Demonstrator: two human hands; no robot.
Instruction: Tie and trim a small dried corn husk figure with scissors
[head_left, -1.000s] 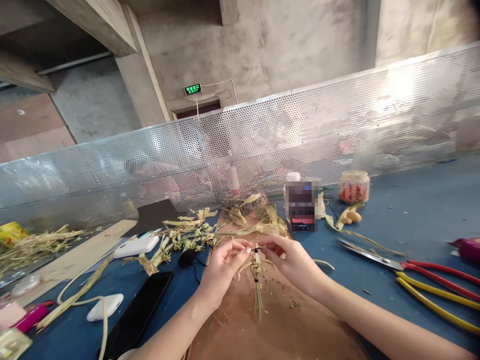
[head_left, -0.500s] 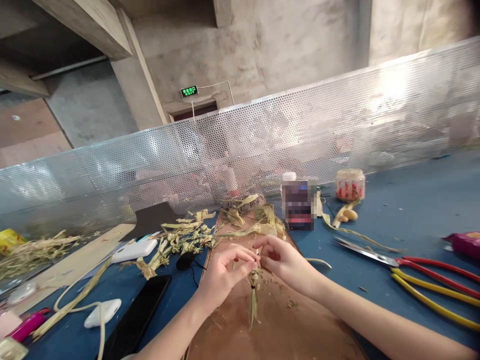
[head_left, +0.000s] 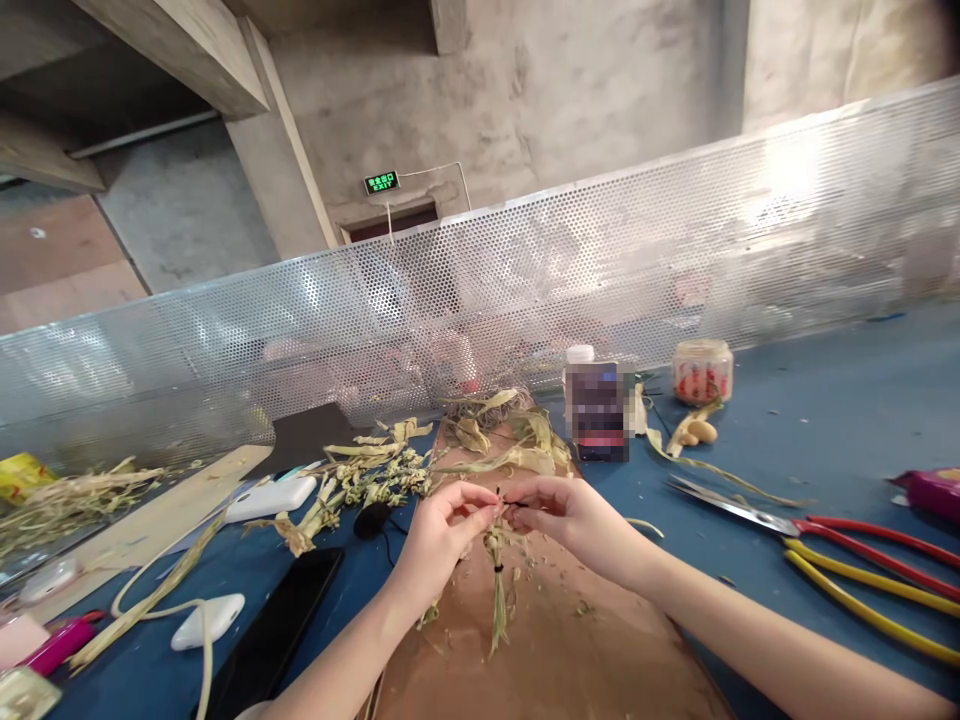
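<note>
Your left hand (head_left: 448, 530) pinches, thumb against fingers, at the upper end of a small dried-plant bundle (head_left: 499, 605); your right hand (head_left: 564, 512) pinches a thin dark strand there. Whether the left fingers also grip that strand, you cannot tell from here. The bundle hangs below your fingertips, over the brown board (head_left: 570, 665), its loose ends pointing towards you and a dark tie (head_left: 499, 568) around its middle. It looks light, dry and brittle, likely to crack or shed if squeezed; the tied middle should be the firmest hold, the frayed ends the weakest. Beyond your hands, dry leaves (head_left: 529, 458) lie at the board's far end. On the blue worktop (head_left: 825, 410), red-and-yellow-handled scissors (head_left: 784, 522) rest to the right, dried stalks (head_left: 375, 475) and a black phone (head_left: 277, 630) to the left.
</note>
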